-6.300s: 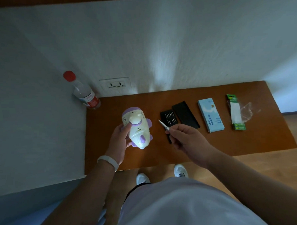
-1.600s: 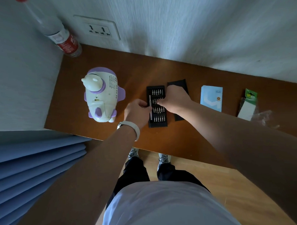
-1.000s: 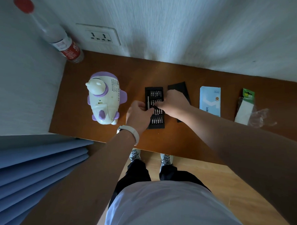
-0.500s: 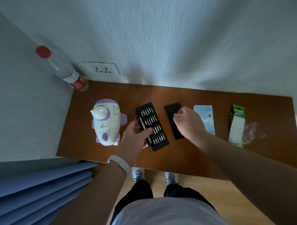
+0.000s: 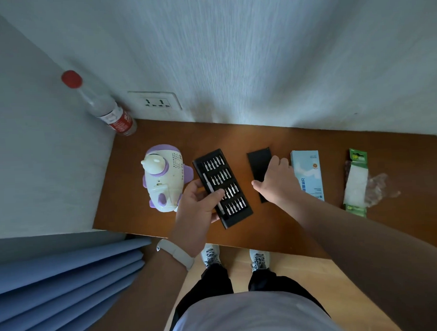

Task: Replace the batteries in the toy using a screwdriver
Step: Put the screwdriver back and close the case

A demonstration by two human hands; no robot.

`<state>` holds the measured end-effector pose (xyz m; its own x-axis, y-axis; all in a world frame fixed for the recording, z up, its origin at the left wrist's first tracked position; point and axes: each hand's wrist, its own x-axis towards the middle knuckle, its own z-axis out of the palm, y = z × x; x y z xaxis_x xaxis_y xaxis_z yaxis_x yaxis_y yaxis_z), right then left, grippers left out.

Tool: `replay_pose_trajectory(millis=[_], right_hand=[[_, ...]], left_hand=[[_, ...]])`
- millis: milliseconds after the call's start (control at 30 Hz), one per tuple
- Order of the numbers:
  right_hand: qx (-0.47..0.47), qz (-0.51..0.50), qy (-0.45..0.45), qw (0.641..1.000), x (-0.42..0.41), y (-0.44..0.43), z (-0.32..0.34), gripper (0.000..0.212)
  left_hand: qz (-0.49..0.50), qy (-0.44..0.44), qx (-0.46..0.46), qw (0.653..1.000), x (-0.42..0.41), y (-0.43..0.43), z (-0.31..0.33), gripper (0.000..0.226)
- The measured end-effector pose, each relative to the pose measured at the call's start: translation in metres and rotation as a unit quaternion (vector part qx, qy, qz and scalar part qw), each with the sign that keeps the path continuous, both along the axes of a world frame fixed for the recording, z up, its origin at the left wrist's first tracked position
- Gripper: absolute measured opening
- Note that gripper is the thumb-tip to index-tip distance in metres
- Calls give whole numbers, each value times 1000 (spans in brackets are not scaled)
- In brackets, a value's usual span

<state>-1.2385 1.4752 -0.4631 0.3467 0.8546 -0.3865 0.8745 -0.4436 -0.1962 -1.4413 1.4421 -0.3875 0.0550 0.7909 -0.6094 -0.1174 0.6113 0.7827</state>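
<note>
The white and purple toy (image 5: 163, 179) lies on the brown table (image 5: 274, 140), left of centre. My left hand (image 5: 197, 211) grips the near left edge of a black screwdriver bit tray (image 5: 224, 187), which is turned at an angle. The thin silver screwdriver (image 5: 210, 188) lies in the tray's left slot, under my thumb. My right hand (image 5: 275, 181) is palm down with fingers spread, over the near end of the flat black tray cover (image 5: 258, 161). A green battery pack (image 5: 356, 182) in torn clear wrap lies at the right.
A light blue box (image 5: 308, 174) lies between the cover and the battery pack. A clear bottle with a red cap (image 5: 105, 110) stands in the back left corner by a wall socket (image 5: 157, 101). Blue curtain folds (image 5: 62, 279) hang at the lower left.
My left hand has taken hold of the bit tray and turned it. My right hand left the tray, moved right and opened over the black cover.
</note>
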Motion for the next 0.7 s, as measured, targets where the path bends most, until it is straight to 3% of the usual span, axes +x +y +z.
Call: replay_pose_trajectory(millis=[167,267,333,400,533,633,700], right_hand=[[-11,-30,83,996,1,-5,6,66],[3,-38,139,989,5,-11,6,43],[15,-66,233,970,6,-15,8,28],[40,-124,360,924,5,-19,15,22],[37,-256,560,787,7,-27,38,44],[38,-296,652,697,13,-32,53,59],[41,-308,684,660,19,-36,62,70]], left_hand=[[6,0,9,1000,-5,-3,6,26],[4,-4,9,1000,-5,-2,9,26],[-5,-2,11,1000,-4,-1,11,26],[-11,0,12,1000,-2,0,14,27],[-19,-3,20,1000,3,2,23,30],[-16,-5,23,1000,8,5,31,31],[-17,-6,27,999,13,6,37,30]])
